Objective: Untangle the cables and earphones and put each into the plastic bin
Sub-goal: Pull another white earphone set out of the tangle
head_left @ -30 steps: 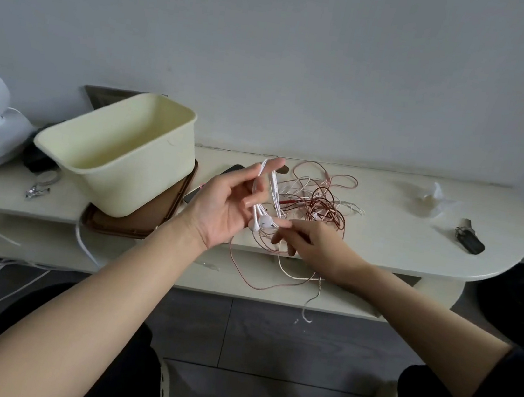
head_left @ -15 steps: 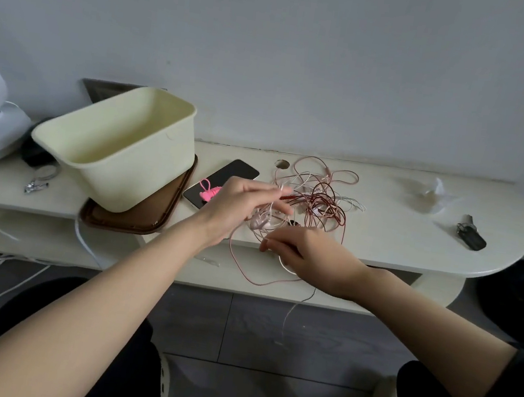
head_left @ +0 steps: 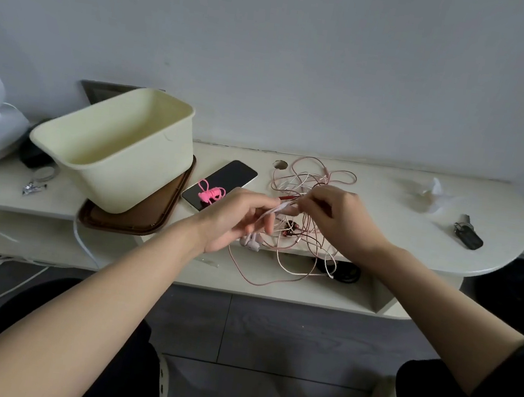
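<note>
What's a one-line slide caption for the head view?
Left hand grips a white earphone cord, right hand pinches into the cable tangle on the shelf, plastic bin at the left.

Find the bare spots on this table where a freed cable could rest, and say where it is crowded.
Bare table lies between the cables and the tissue and keys, and a narrow strip between the metal clip and the tray. Crowded: the middle, where phone, cables, left hand and right hand meet.
</note>
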The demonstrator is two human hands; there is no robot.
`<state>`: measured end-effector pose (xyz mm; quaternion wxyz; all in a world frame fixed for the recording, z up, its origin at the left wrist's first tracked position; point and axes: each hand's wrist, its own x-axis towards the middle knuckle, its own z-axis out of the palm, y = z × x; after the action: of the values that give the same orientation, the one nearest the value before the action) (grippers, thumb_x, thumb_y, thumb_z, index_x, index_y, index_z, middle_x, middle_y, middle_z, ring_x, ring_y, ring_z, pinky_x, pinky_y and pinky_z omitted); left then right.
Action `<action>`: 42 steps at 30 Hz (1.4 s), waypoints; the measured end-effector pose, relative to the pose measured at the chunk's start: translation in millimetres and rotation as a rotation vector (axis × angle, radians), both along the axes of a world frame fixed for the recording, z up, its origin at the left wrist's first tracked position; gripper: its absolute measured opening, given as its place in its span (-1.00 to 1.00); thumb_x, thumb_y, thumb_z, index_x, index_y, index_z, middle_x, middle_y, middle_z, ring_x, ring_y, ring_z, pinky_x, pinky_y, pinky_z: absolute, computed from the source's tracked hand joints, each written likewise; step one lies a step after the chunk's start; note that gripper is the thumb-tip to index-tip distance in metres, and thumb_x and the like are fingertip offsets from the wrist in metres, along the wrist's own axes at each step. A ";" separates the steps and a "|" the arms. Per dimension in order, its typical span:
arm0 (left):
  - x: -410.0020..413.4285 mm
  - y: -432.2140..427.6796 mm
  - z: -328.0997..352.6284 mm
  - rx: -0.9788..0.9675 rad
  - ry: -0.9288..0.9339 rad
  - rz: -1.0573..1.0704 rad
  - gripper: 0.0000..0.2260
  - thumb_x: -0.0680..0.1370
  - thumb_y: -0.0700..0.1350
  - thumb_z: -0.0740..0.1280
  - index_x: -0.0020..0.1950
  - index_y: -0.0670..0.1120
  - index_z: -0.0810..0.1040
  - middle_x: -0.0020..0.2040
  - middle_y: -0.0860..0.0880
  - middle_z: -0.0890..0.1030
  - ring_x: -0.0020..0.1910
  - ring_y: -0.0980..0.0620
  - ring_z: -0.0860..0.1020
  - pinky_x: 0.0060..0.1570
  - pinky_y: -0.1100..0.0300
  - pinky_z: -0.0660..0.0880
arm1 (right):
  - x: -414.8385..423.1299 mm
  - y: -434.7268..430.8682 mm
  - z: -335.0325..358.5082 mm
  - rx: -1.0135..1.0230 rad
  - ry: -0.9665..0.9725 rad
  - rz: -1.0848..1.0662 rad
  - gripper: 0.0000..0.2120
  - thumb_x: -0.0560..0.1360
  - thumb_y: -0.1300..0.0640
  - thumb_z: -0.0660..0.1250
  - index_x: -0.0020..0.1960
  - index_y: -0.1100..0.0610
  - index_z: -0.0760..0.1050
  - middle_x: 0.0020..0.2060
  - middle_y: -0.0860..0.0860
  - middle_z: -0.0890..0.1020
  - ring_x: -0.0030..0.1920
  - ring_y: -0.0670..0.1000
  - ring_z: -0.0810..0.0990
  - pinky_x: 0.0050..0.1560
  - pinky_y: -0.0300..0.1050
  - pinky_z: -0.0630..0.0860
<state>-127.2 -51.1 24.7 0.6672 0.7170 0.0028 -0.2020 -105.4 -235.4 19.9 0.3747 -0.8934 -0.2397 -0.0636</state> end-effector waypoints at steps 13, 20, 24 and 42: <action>-2.4 6.5 17.7 -0.673 0.077 0.058 -0.71 0.46 -0.12 0.19 -0.08 -0.15 0.70 -0.48 0.08 0.35 -0.59 0.17 0.21 -0.01 -0.21 0.50 | -5.0 11.2 -17.6 -0.078 0.252 0.123 -0.77 0.61 0.17 0.15 -0.07 0.15 0.57 -0.37 -0.09 0.49 -0.36 -0.20 0.44 -0.25 -0.41 0.33; 2.0 3.1 20.0 -0.580 0.012 0.236 -0.73 0.57 -0.15 0.15 0.02 -0.18 0.63 -0.43 0.03 0.52 -0.46 0.11 0.50 -0.39 0.15 0.44 | -22.7 22.5 -26.8 -0.143 0.289 0.213 -0.76 0.62 0.12 0.12 0.04 0.07 0.57 -0.35 -0.07 0.48 -0.36 -0.16 0.41 -0.25 -0.37 0.33; 1.4 1.4 15.9 -0.351 -0.045 0.158 -0.78 0.60 -0.11 0.17 0.07 -0.13 0.58 -0.23 -0.10 0.66 -0.03 -0.10 0.55 -0.20 0.07 0.37 | -25.7 23.9 -25.8 -0.227 0.242 0.257 -0.76 0.62 0.12 0.12 0.09 0.11 0.56 -0.28 -0.01 0.52 -0.25 -0.01 0.48 -0.17 -0.22 0.37; -5.5 -1.8 -0.9 0.286 -0.060 -0.093 -0.68 0.62 -0.04 0.18 -0.22 -0.16 0.58 -0.42 -0.01 0.56 -0.49 0.12 0.34 -0.50 0.25 0.32 | -2.8 4.1 -8.0 -0.101 0.015 0.040 -0.83 0.56 0.21 0.23 -0.12 0.19 0.58 -0.17 0.03 0.56 -0.15 0.02 0.50 -0.09 -0.15 0.37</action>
<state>-132.7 -52.9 23.9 0.5480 0.8097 -0.0216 -0.2089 -108.2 -231.2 12.0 0.3321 -0.9066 -0.2578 -0.0373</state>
